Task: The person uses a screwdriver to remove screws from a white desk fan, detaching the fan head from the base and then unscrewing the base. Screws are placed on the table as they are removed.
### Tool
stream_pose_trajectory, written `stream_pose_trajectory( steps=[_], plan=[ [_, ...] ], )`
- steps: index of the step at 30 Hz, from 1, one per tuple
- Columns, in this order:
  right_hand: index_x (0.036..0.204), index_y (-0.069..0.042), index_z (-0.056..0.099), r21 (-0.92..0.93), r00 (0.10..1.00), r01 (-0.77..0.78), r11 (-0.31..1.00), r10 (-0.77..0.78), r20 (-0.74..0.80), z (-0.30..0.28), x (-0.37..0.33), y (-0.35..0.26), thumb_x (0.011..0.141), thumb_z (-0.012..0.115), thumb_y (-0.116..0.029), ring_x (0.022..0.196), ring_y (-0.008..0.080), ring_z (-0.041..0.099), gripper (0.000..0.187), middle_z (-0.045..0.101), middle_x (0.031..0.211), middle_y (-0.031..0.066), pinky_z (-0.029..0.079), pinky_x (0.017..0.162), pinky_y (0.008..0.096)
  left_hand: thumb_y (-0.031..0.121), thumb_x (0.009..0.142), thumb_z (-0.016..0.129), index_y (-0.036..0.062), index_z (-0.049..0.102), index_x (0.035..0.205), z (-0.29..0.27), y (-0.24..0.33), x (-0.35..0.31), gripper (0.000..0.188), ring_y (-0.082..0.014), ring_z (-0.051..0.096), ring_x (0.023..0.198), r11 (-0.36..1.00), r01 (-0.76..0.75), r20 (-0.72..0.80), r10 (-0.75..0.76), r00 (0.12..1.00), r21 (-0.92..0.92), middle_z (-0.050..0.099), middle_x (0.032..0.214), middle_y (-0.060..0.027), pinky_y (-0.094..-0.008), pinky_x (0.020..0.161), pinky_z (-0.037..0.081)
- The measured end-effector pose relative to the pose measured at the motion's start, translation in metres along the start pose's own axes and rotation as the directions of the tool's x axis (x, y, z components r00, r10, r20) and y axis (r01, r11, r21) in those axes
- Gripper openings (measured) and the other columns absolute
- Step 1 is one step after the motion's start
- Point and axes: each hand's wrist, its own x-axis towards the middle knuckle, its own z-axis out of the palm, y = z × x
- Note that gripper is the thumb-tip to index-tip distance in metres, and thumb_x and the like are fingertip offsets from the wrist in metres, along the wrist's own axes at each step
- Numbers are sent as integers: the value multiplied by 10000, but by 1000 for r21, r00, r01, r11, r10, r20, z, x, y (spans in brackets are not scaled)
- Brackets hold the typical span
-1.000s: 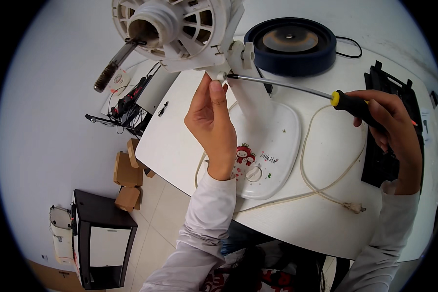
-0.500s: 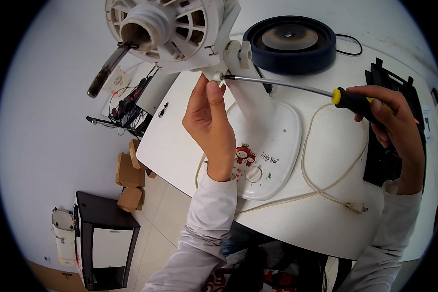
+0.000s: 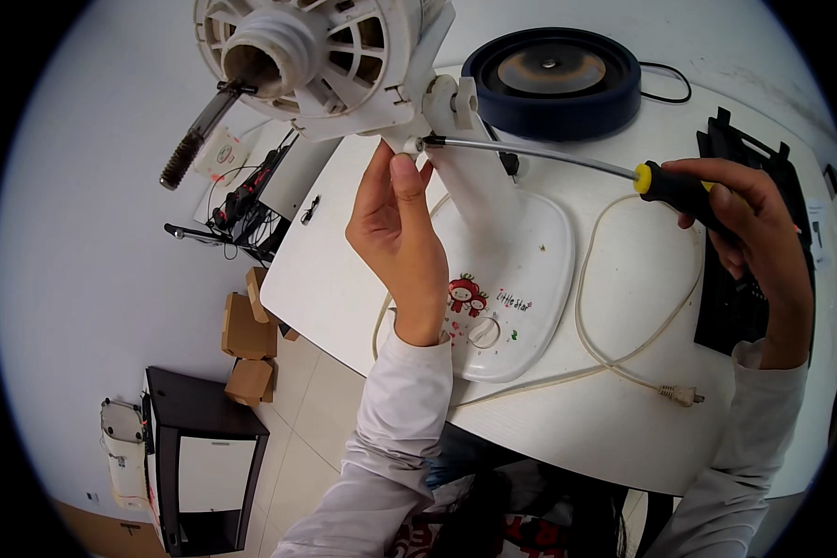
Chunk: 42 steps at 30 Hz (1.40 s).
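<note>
A white desk fan without its blades stands on the white table [image 3: 567, 418]. Its motor housing [image 3: 316, 56] tilts toward me on a neck above a rounded white base [image 3: 521, 279] with a small cartoon sticker. My left hand [image 3: 405, 237] reaches up from below and its fingertips pinch a small part at the neck joint under the housing. My right hand [image 3: 739, 219] grips the black and yellow handle of a long screwdriver [image 3: 539, 153]. The screwdriver's tip meets the same joint. The fan's cream power cord [image 3: 623, 316] loops over the table.
A round dark blue disc-shaped device [image 3: 553, 70] sits at the table's back. Black plastic parts [image 3: 753, 279] lie at the right. A second table at the left carries tangled wires and tools [image 3: 242, 195]. On the floor below are cardboard boxes [image 3: 246, 349] and a black cabinet [image 3: 200, 446].
The view has shifted slightly, so the motor housing sits a little further left and higher. Both hands keep their grip at the neck joint and on the screwdriver.
</note>
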Motion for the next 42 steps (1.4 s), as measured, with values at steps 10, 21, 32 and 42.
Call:
stream_pose_trajectory(
  steps=[10, 21, 32, 42],
  plan=[
    [1131, -86, 606, 0, 1000, 9, 1000, -9, 8, 3, 1, 2, 917, 485, -376, 356, 11, 418, 380, 599, 696, 64, 338, 317, 129, 195, 902, 558, -89, 499, 1183, -1, -2, 0, 404, -183, 584, 956, 1000, 0, -3, 0, 1000, 1, 594, 1063, -149, -353, 855, 500],
    [1115, -69, 612, 26, 1000, 8, 1000, -9, 26, 6, 3, 5, 920, 488, -340, 363, 10, 409, 356, 597, 696, 57, 323, 323, 130, 194, 905, 553, -87, 499, 1185, 1, 0, -1, 401, -180, 583, 959, 1000, 1, 2, -1, 1000, -2, 592, 1078, -146, -349, 851, 504],
    [1093, -93, 632, -161, 1000, -15, 987, 14, -11, 1, -3, -15, 905, 516, -295, 410, 17, 398, 299, 598, 663, 34, 287, 358, 150, 185, 903, 556, -96, 504, 1175, 0, 1, -1, 395, -174, 582, 954, 999, 28, 3, -28, 1000, -16, 599, 1054, -142, -342, 852, 501],
    [1054, -80, 643, -480, 927, 309, 821, -373, -42, 8, -6, -26, 793, 614, -150, 612, 106, 518, 272, 597, 781, 76, 417, 579, 217, 184, 896, 565, -102, 533, 1119, -4, 4, 0, 364, -190, 605, 912, 994, -10, -16, 12, 1000, 105, 622, 967, -133, -341, 846, 505]
  ],
)
